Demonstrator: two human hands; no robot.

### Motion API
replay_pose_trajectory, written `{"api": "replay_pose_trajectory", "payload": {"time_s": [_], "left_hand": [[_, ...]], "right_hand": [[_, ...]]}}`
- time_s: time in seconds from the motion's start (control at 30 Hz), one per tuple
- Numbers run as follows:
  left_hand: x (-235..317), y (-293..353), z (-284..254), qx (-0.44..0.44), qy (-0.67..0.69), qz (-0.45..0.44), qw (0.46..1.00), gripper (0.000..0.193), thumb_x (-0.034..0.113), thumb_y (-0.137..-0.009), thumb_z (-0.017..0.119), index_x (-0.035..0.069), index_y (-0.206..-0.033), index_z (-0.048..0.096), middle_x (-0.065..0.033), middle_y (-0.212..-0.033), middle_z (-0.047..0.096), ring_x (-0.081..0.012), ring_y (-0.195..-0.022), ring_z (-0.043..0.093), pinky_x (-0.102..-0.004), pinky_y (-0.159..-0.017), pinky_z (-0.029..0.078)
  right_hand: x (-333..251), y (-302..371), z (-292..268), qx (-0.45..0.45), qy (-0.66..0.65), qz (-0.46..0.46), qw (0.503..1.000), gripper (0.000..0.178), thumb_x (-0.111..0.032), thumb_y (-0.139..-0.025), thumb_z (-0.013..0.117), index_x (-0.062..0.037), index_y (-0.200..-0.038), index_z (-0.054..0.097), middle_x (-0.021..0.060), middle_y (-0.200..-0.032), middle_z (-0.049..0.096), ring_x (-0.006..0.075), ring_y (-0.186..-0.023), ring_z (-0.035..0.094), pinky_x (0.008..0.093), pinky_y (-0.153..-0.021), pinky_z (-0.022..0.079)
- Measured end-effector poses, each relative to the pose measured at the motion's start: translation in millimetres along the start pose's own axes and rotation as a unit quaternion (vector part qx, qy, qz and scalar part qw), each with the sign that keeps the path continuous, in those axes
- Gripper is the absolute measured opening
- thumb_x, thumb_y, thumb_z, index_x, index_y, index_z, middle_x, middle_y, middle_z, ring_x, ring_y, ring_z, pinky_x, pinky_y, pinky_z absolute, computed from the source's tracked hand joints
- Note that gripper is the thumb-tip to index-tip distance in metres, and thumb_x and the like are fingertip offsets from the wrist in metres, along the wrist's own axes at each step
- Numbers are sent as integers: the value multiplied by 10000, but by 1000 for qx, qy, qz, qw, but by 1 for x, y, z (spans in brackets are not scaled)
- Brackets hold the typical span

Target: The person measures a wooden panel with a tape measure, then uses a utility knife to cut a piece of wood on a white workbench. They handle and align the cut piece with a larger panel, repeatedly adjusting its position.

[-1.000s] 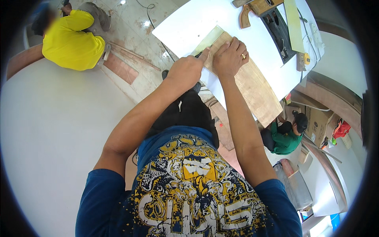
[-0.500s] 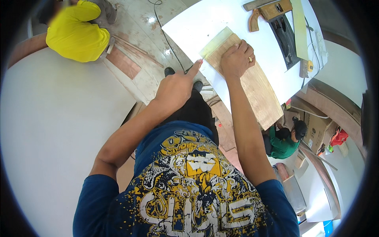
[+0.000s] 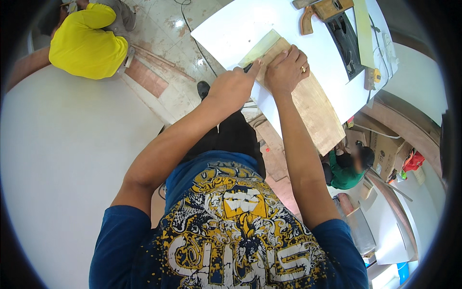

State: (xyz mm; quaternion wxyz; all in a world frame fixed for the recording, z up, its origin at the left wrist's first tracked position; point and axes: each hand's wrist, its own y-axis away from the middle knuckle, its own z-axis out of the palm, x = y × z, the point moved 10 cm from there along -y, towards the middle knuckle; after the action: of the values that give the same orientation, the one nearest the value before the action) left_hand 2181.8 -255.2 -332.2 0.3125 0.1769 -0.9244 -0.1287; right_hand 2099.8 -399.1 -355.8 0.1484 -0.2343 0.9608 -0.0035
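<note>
A flat wooden board point(image 3: 315, 108) lies slantwise on the white worktable, its near end reaching past the table's edge. Under its far left side sticks out a pale yellow-green, see-through strip point(image 3: 262, 46). My right hand point(image 3: 287, 70), with a ring on one finger, presses on the board, its bent fingers toward the right edge. My left hand point(image 3: 234, 88) is closed, with the index finger stretched along a small dark tool point(image 3: 248, 68) mostly hidden by the hand. That fingertip is by the board's left edge, over the strip.
On the white table point(image 3: 231, 26) lie a wooden hand saw or plane point(image 3: 332, 10), a black tool case point(image 3: 345, 45), a long yellowish strip point(image 3: 364, 36) and a tape measure point(image 3: 377, 75). A person in yellow point(image 3: 89, 43) crouches at far left; another in green point(image 3: 344, 172) sits at right. A large white panel point(image 3: 72, 159) stands left.
My left hand has moved right and slightly farther, its index fingertip now up against the board's edge. The right hand stays on the board. The view has shifted a little.
</note>
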Motion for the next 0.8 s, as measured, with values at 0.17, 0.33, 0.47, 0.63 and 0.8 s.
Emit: {"api": "replay_pose_trajectory", "payload": {"time_s": [0.17,0.33,0.47,0.63,0.8], "left_hand": [[0,2,-2,-2,16,12,1000,699,25,-902,558,59,-1583,403,-241,-819,690,-426,-800,706,-516,-712,579],[-15,70,15,-77,40,-81,993,674,48,-931,557,137,-1585,421,-244,-841,692,-444,-819,699,-528,-754,569],[-21,86,-16,-69,42,-112,990,626,93,-974,558,188,-1580,433,-278,-872,685,-460,-823,691,-556,-770,551],[-21,67,-65,59,127,-45,989,586,113,-997,560,140,-1567,431,-307,-927,682,-470,-857,681,-556,-782,530],[-57,56,-33,143,213,-101,961,541,134,-1016,565,72,-1540,445,-261,-930,689,-404,-730,694,-436,-695,556]], "right_hand": [[3,4,1,0,8,8,1000,433,-261,-1047,426,-9,-1393,492,178,-1378,481,306,-1356,406,566,-1180,172],[1,1,2,-27,-9,22,999,435,-261,-1049,433,-8,-1398,495,178,-1392,475,307,-1364,396,562,-1181,174],[3,4,-1,2,14,8,1000,430,-257,-1039,456,-8,-1386,505,176,-1379,485,314,-1345,412,568,-1169,192],[1,5,-6,30,5,-4,1000,431,-258,-1025,479,-9,-1373,525,180,-1342,510,319,-1314,437,576,-1158,208],[3,4,-8,50,-22,-15,998,461,-262,-1028,469,-18,-1416,515,179,-1311,549,316,-1327,451,568,-1161,219]]}}
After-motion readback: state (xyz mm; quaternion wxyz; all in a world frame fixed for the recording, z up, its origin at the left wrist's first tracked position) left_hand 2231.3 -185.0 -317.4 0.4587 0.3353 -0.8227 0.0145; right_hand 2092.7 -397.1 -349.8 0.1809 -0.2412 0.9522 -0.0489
